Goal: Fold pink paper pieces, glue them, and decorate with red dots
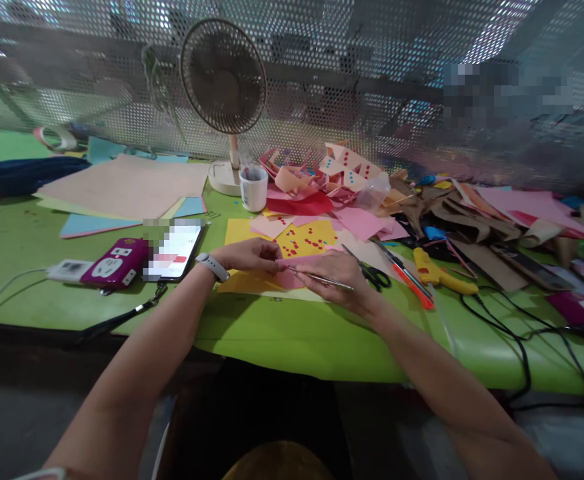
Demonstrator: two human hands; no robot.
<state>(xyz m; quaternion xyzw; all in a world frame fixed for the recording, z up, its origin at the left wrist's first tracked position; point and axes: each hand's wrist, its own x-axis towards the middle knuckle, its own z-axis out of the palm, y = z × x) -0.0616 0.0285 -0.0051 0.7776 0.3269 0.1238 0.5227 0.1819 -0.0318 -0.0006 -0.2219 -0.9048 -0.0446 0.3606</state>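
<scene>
Forearms (137, 373) nearest, reaching over green worktop (302, 340). Left hand's (253, 255) fingers pinch pink paper (291, 277); right hand's (342, 268) fingers grip slim metallic tool (329, 281), tip at paper. Step in hand seems fine detail work — placing or marking, cannot tell. Next move likely calls for steady left pinch, light tool pressure. Paper plain pink, partly hidden — over yellow sheet (237, 231), near scattered red bits (293, 253).

Light through mesh (322, 93), strongest upper right; floor (17, 413) dim; phone (182, 243) bright; edges stretched; two patches pixelated.
</scene>
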